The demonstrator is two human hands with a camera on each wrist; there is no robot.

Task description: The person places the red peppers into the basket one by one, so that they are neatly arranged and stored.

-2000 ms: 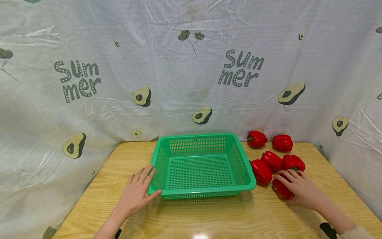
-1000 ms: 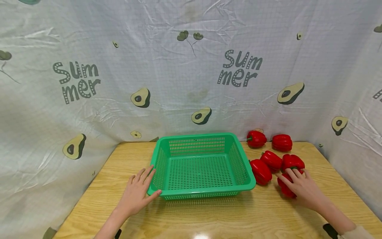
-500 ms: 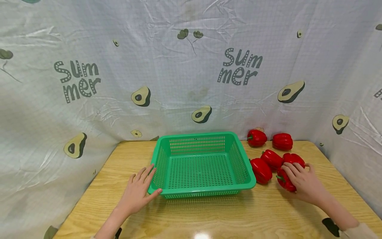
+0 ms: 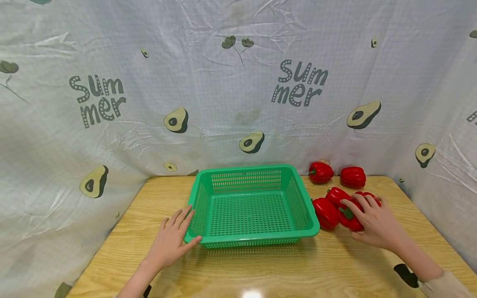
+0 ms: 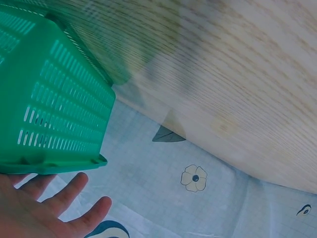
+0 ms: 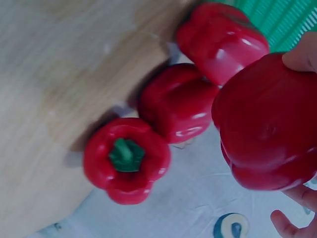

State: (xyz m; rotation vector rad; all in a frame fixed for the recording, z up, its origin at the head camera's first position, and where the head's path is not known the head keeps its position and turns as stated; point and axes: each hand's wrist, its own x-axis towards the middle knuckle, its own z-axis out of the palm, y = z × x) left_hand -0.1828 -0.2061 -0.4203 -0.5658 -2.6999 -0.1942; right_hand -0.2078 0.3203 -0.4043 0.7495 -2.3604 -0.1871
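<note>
My left hand rests with spread, straight fingers against the left rim of a green plastic basket. In the left wrist view its fingers lie by the basket's rim. At the right, my right hand grips a red bell pepper, its green stem facing left. The right wrist view shows this held bell pepper up close, between the thumb above and fingers below. Behind it, another bell pepper is mostly hidden by the hand. Nothing lies inside the basket.
Two bell peppers, one by the basket's right wall and one behind it, adjoin the held one. Two more, left and right, lie at the back edge. A patterned cloth hangs behind the wooden table.
My right hand has taken hold of the front bell pepper, turned it so the stem shows, and shifted it up and slightly left. The left hand and basket stay put.
</note>
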